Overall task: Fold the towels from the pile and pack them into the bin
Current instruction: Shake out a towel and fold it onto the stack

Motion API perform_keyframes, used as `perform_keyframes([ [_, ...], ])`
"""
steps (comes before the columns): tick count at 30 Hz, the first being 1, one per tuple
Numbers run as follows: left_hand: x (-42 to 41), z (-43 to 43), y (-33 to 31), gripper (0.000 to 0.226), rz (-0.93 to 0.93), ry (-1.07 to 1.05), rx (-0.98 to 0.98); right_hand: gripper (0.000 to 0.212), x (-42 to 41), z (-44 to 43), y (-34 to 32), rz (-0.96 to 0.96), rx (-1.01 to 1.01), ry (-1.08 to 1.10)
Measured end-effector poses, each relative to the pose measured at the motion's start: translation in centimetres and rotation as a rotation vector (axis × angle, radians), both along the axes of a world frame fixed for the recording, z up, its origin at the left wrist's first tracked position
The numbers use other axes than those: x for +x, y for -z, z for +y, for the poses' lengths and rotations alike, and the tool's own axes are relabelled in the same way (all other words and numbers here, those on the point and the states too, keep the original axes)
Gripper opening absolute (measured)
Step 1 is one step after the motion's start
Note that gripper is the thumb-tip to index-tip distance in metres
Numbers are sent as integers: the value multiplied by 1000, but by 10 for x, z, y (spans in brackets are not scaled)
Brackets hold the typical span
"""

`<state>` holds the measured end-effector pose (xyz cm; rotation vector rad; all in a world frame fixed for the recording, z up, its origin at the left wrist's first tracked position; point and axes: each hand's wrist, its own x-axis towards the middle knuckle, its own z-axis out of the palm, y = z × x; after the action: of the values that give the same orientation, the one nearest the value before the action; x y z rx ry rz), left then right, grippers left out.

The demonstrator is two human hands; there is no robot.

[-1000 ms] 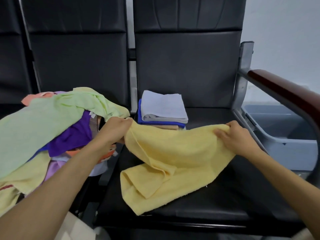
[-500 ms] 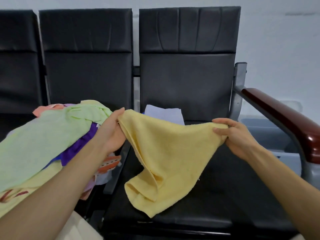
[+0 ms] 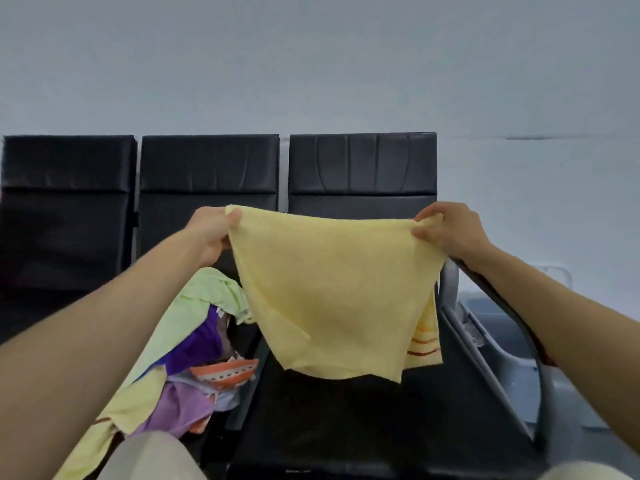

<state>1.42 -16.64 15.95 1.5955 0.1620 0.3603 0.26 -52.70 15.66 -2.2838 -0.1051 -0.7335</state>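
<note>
A yellow towel hangs spread in the air above the black chair seat. My left hand pinches its top left corner. My right hand pinches the top right corner. Orange stripes show on the towel's lower right edge. A pile of towels in green, purple, orange and pale yellow lies on the seat to the left. The grey bin stands on the floor to the right, beyond the armrest. The hanging towel hides the back of the seat.
Three black chair backs stand against a pale wall. A curved metal armrest frame rises between the seat and the bin. My knees show at the bottom edge.
Both hands have lifted the yellow towel off the seat and pulled it wide apart, so it now hangs flat. The camera has tilted up, and the folded stack behind is no longer seen.
</note>
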Motion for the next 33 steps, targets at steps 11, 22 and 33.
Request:
perform_keyframes([
  [11,-27,-4,-24,33,55,64,-271,30,-7,-8,-37,158,487,-115],
  [22,-22,-7,-17,15,-105,-405,227,34,-27,-7,-50,218,244,-219],
  [33,-20,8,-6,24,-50,-206,469,24,-17,-1,-35,34,-153,90],
])
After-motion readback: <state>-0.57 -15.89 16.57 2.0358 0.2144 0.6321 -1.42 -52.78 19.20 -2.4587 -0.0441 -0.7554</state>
